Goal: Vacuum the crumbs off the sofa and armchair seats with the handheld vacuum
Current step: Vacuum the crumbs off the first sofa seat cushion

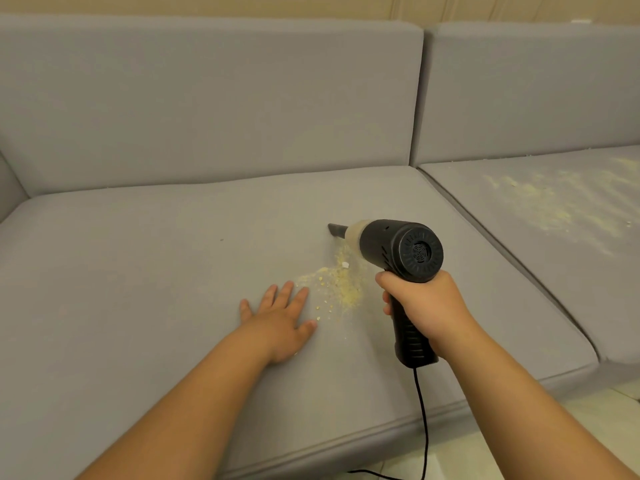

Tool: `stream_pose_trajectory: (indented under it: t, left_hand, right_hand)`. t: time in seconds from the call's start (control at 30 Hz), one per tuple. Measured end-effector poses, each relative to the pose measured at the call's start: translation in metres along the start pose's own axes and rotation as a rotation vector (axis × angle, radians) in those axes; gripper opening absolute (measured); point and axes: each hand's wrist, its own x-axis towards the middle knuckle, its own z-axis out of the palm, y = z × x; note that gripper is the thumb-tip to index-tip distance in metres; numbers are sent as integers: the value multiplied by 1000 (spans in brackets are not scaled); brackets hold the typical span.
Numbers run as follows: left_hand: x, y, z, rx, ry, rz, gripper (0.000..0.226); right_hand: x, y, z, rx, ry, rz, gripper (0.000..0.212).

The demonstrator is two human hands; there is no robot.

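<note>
From the head camera, the right hand (424,304) is wrapped around the handle of the black handheld vacuum (401,251). Its thin nozzle (337,231) points left and sits low over the middle of the grey sofa seat (138,271). A pile of yellow crumbs (337,284) lies just under the vacuum, between both hands. The left hand (277,317) lies flat on the seat with straight fingers, right beside the pile. More crumbs (554,199) are spread on the next seat cushion (519,254) to the right. A black cord (424,420) hangs down past the front edge of the seat.
</note>
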Motion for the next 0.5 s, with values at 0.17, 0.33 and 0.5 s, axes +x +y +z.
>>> stream_pose_trajectory:
  t: [0.17,0.33,0.5]
  left_hand:
    - [-1,-1,-1,-19,3,-1,72]
    - [1,-3,0,-31,10,-1,72]
    - [2,-2,0,-30,11,0,72]
  right_hand:
    - [-4,-2,-1,-25,-5,-30,19]
    - [-7,-2,-2,-38,-11,-20,22]
    - [-9,-4,3,-59,-46,-59,23]
